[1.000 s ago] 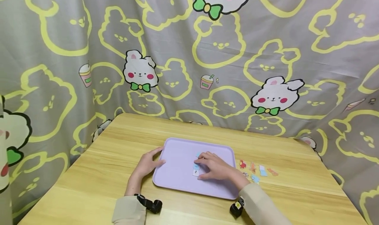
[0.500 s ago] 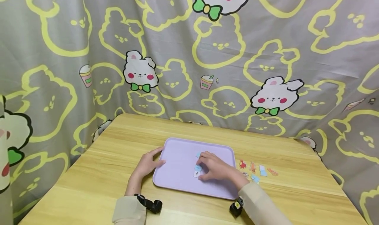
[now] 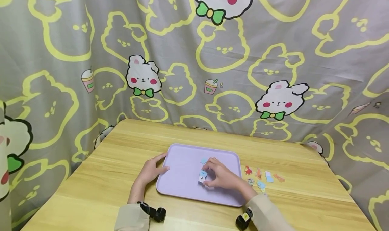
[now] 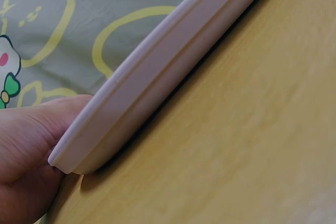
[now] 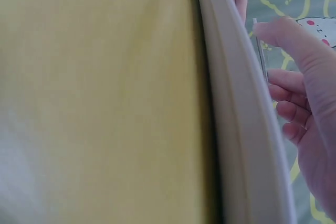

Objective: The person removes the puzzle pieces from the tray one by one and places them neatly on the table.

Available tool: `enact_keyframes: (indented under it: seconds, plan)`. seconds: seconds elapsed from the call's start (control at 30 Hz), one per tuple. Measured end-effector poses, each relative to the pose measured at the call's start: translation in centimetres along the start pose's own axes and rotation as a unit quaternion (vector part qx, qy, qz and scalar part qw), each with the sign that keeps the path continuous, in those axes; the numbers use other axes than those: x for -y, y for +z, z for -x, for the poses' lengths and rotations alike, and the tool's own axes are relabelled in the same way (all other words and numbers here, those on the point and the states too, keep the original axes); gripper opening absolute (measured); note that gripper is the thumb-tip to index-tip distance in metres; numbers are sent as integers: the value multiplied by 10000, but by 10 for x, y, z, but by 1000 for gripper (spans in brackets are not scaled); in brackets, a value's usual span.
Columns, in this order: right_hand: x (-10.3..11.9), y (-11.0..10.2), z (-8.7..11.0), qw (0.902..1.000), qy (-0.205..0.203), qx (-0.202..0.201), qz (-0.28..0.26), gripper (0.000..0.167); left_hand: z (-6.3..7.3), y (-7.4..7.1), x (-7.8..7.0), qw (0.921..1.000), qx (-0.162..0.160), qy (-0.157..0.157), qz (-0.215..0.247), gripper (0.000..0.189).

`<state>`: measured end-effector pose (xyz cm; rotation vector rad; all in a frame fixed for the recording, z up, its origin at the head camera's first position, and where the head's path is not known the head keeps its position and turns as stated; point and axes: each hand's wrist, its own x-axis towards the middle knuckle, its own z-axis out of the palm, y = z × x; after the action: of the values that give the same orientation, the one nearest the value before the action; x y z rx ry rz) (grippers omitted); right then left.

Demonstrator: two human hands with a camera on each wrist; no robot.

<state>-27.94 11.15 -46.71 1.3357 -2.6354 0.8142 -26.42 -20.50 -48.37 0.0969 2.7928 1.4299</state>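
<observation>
A pale purple tray (image 3: 182, 187) lies on the wooden table. My left hand (image 3: 151, 170) holds its left rim, with the thumb over the edge; in the left wrist view that hand (image 4: 31, 150) is partly behind the rim. Over the tray's right half, my right hand (image 3: 223, 175) pinches a small white and light-blue puzzle piece (image 3: 202, 179) between thumb and fingers. Its thin edge (image 5: 261, 51) shows between thumb and index finger in the right wrist view. Just beyond it, another light-blue piece (image 3: 203, 160) lies on the tray, partly hidden by the fingers.
Several small cut-out pieces lie on the table right of the tray, among them a red one (image 3: 248, 170), a blue and white one (image 3: 268, 176) and an orange one (image 3: 279, 178). A patterned grey curtain (image 3: 182, 119) hangs behind the table (image 3: 100, 190).
My right hand has shifted slightly, and the pinched piece now looks tilted up from the tray. The left hand keeps its place on the rim. The head view has tipped slightly.
</observation>
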Motion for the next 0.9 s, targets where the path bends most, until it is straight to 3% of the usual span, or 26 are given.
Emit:
enact_keyframes:
  seconds: [0.27,0.4,0.9]
  plan:
    - [4,8,4,9932,-186,-762,-858,37,-1,1,1,10000,3,-15,-78,59]
    - [7,9,5,9893,-187,-998,-1043,38,-1,2,1,10000,4,-30,-82,58]
    - [8,1,18,9872,-99,-1182,-1068,42,1,1,-1,9999,25,-8,-144,59]
